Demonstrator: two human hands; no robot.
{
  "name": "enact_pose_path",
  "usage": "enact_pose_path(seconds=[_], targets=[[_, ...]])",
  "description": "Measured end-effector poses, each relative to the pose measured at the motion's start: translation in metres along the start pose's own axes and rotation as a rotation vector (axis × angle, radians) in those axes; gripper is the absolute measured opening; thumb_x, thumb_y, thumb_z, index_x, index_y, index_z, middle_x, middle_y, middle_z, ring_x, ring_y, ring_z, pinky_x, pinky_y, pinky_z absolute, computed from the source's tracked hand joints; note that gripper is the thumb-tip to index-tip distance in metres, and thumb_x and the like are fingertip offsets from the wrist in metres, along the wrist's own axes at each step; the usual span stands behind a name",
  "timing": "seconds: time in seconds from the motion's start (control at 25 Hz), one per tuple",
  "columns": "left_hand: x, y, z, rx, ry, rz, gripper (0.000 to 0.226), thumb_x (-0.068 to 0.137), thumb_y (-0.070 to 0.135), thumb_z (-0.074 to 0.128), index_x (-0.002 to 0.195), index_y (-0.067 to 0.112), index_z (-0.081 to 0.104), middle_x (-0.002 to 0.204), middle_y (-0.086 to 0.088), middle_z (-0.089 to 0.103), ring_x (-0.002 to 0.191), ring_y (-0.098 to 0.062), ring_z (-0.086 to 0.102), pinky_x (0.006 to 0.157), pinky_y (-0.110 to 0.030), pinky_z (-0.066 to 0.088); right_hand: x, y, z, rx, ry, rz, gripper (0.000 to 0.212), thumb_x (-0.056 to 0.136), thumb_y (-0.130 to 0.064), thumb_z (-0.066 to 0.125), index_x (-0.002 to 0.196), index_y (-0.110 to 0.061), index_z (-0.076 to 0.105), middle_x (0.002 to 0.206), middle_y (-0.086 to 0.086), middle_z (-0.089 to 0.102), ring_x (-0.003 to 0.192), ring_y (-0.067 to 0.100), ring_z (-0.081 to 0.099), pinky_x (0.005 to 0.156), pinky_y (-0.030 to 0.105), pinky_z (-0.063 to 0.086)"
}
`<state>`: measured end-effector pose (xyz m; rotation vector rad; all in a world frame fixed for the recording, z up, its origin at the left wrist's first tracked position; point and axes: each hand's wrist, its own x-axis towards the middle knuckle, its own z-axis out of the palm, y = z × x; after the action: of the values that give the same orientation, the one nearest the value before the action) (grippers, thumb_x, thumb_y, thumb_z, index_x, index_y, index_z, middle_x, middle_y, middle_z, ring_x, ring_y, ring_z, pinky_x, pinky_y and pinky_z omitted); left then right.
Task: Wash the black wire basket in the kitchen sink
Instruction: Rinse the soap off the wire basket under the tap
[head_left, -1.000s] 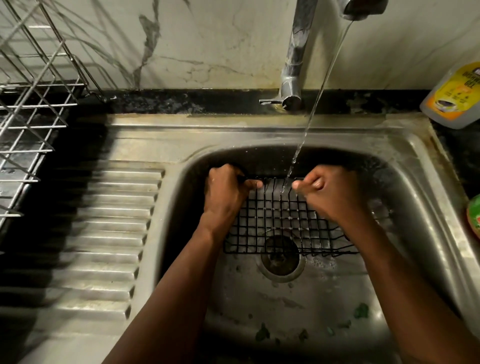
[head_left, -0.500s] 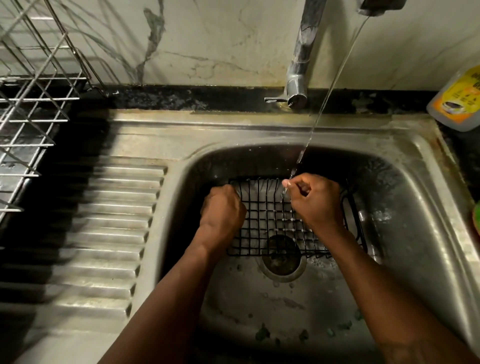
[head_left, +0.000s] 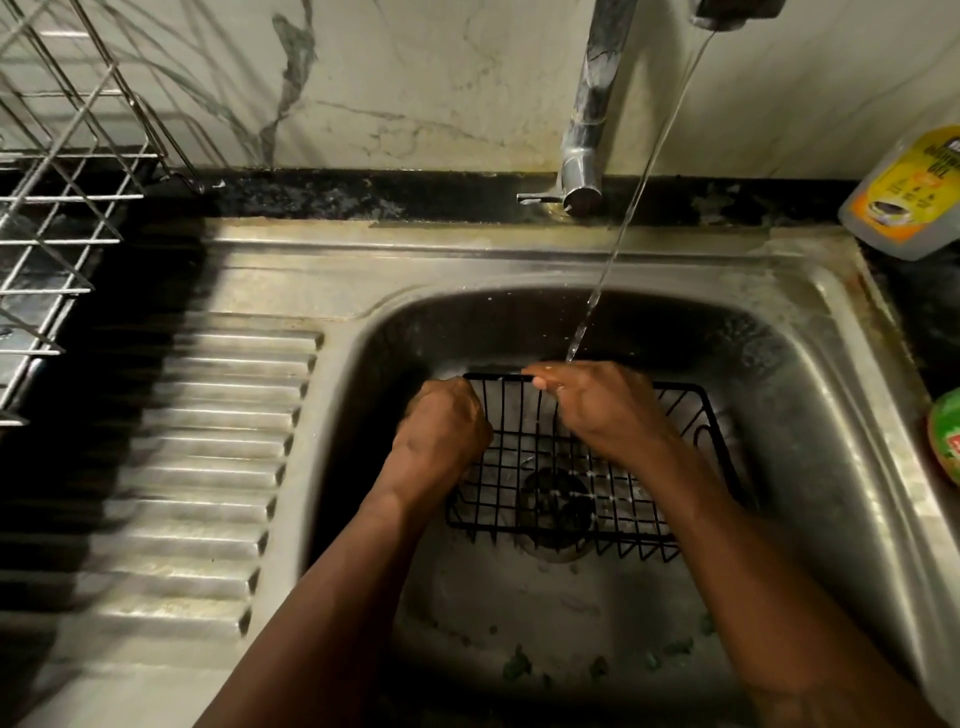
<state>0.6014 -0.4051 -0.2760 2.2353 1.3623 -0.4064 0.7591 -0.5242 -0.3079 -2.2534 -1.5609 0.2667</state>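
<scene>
Steel kitchen sink (head_left: 467, 270), dim light, pale veined marble wall (head_left: 415, 78) behind. Black wire basket (head_left: 524, 441) sits inside the bowl, right way up, over the drain (head_left: 558, 506), which shows through its grid floor; near side wall of zigzag wire faces the camera. Left hand (head_left: 441, 434) clenched round the basket's left rim, knuckles up, fingertips hidden under the fist. Right hand (head_left: 597, 410) reaches across the open top, fingers curled over the far rim wire, thumb tucked close beneath; hand looks wet. Thin water stream (head_left: 639, 187) slants down from the spout at the top edge and lands on the right hand's fingers at that far rim. Tap (head_left: 587, 130) stands upright on the black counter strip (head_left: 337, 195) behind the bowl, lever pointing left. Small green scraps (head_left: 517, 665) lie on the bowl floor near the camera, apart from the basket. Ribbed draining board (head_left: 182, 441) left of the bowl, partly in shadow. Silver wire dish rack (head_left: 57, 171) at far left, above the board. Bottle with yellow-orange label (head_left: 906, 192) lies tilted at the sink's back right corner. Green object (head_left: 945, 441) cut off by the right edge, cannot tell what it is
</scene>
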Motion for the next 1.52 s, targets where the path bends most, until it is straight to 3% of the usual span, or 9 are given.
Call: enact_pose_path(seconds=[0.16, 0.48, 0.6, 0.68, 0.84, 1.0, 1.2, 1.36, 1.52], targets=[[0.002, -0.004, 0.004, -0.392, 0.112, 0.039, 0.01, 0.092, 0.018, 0.061, 0.084, 0.012, 0.06, 0.082, -0.005, 0.059, 0.078, -0.03, 0.068, 0.065, -0.038, 0.058, -0.019, 0.044, -0.035, 0.023, -0.101, 0.233, 0.028, 0.106, -0.028, 0.046, 0.127, -0.035, 0.063, 0.111, 0.002, 0.074, 0.089, 0.019, 0.069, 0.081, 0.04, 0.059], [0.005, 0.0, 0.004, -0.056, 0.069, 0.069, 0.026, 0.092, 0.008, 0.057, 0.068, 0.016, 0.05, 0.073, -0.008, 0.066, 0.065, -0.024, 0.07, 0.06, -0.033, 0.062, 0.013, -0.03, 0.015, 0.059, -0.019, -0.088, 0.059, 0.089, 0.01, 0.05, 0.14, -0.017, 0.059, 0.131, 0.006, 0.067, 0.112, 0.023, 0.066, 0.099, 0.038, 0.054], [0.004, 0.001, 0.002, -0.047, 0.065, 0.067, 0.025, 0.093, 0.006, 0.057, 0.069, 0.014, 0.057, 0.063, -0.003, 0.062, 0.053, -0.016, 0.064, 0.045, -0.025, 0.052, -0.004, 0.0, -0.007, 0.114, -0.064, 0.07, 0.048, 0.099, -0.004, 0.052, 0.138, -0.03, 0.059, 0.123, -0.006, 0.067, 0.075, 0.004, 0.065, 0.068, 0.022, 0.056], [0.005, 0.001, -0.002, -0.082, 0.056, 0.043, 0.024, 0.092, 0.004, 0.057, 0.07, 0.012, 0.062, 0.064, -0.006, 0.066, 0.057, -0.019, 0.069, 0.053, -0.03, 0.06, -0.019, 0.033, -0.026, 0.19, -0.04, 0.25, 0.031, 0.099, -0.022, 0.062, 0.128, -0.034, 0.065, 0.111, -0.003, 0.074, 0.057, -0.002, 0.056, 0.061, 0.022, 0.053], [0.005, -0.001, -0.003, -0.097, 0.052, 0.033, 0.022, 0.091, 0.006, 0.058, 0.071, 0.012, 0.063, 0.069, -0.008, 0.068, 0.063, -0.023, 0.071, 0.06, -0.033, 0.062, -0.023, 0.056, -0.031, 0.206, 0.001, 0.328, 0.035, 0.096, -0.01, 0.063, 0.126, -0.028, 0.067, 0.121, 0.003, 0.072, 0.092, 0.013, 0.072, 0.088, 0.039, 0.06], [0.006, -0.014, -0.008, -0.094, 0.129, 0.02, 0.018, 0.092, 0.008, 0.055, 0.079, 0.01, 0.068, 0.076, -0.011, 0.07, 0.067, -0.028, 0.072, 0.065, -0.039, 0.064, -0.007, 0.023, -0.019, 0.191, -0.064, 0.209, 0.054, 0.092, 0.01, 0.051, 0.136, -0.019, 0.061, 0.135, 0.008, 0.064, 0.094, 0.01, 0.067, 0.083, 0.029, 0.058], [0.003, -0.014, -0.013, -0.05, 0.15, 0.009, 0.017, 0.092, 0.009, 0.057, 0.079, 0.012, 0.067, 0.078, -0.01, 0.071, 0.07, -0.029, 0.073, 0.07, -0.043, 0.065, 0.004, -0.006, -0.001, 0.157, 0.008, 0.054, 0.062, 0.087, 0.012, 0.051, 0.137, -0.022, 0.061, 0.14, 0.004, 0.061, 0.124, 0.017, 0.062, 0.107, 0.03, 0.049], [0.006, -0.018, -0.01, -0.083, 0.155, 0.033, 0.019, 0.093, 0.008, 0.056, 0.078, 0.012, 0.066, 0.072, -0.01, 0.07, 0.065, -0.027, 0.072, 0.065, -0.042, 0.065, -0.014, 0.029, -0.028, 0.087, -0.063, 0.245, 0.062, 0.091, 0.008, 0.053, 0.137, -0.034, 0.059, 0.132, -0.007, 0.063, 0.055, 0.007, 0.059, 0.051, 0.022, 0.055], [0.005, -0.018, -0.007, -0.134, 0.141, 0.078, 0.021, 0.097, 0.008, 0.055, 0.08, 0.013, 0.065, 0.07, -0.008, 0.07, 0.059, -0.022, 0.071, 0.058, -0.04, 0.064, -0.016, 0.032, -0.028, -0.082, 0.013, 0.366, 0.057, 0.09, 0.01, 0.056, 0.135, -0.025, 0.062, 0.131, 0.007, 0.067, 0.063, 0.008, 0.058, 0.054, 0.023, 0.052]])
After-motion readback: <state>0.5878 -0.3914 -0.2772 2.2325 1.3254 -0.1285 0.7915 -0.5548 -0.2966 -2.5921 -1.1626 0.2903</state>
